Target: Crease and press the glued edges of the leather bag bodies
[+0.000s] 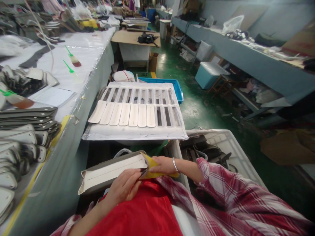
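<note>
One bag, white panel up, lies near, just left of the middle. The right hand has its grip closed around a yellow sheet at the bag's right end; the left hand lies over that end, and whether its grip is closed cannot be told. Farther off, a white rack carries seven strips. Right stands a bin; left, a tabletop bears stacked pieces and bottles.

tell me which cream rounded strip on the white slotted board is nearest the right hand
The rightmost cream rounded strip; only it has an uncovered slot on its right.
</note>
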Tool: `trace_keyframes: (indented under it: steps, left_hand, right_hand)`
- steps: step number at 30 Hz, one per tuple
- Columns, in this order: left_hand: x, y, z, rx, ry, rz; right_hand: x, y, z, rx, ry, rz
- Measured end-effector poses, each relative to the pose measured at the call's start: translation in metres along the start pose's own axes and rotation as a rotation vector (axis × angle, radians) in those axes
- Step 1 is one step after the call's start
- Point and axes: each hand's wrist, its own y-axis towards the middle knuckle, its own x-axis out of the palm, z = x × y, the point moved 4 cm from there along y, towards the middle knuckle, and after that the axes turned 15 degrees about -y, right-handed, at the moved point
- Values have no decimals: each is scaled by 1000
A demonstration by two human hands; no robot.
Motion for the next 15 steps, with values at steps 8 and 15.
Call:
trace_keyframes:
  steps: [8,15]
  left_hand:
    - [41,-5,-22,-517,-685,-106]
    - [70,20,-27,-436,-884,-67]
  right_hand:
    - [-1,-7,-11,31,202,-133]
    - [-1,-5,-8,90,173,-92]
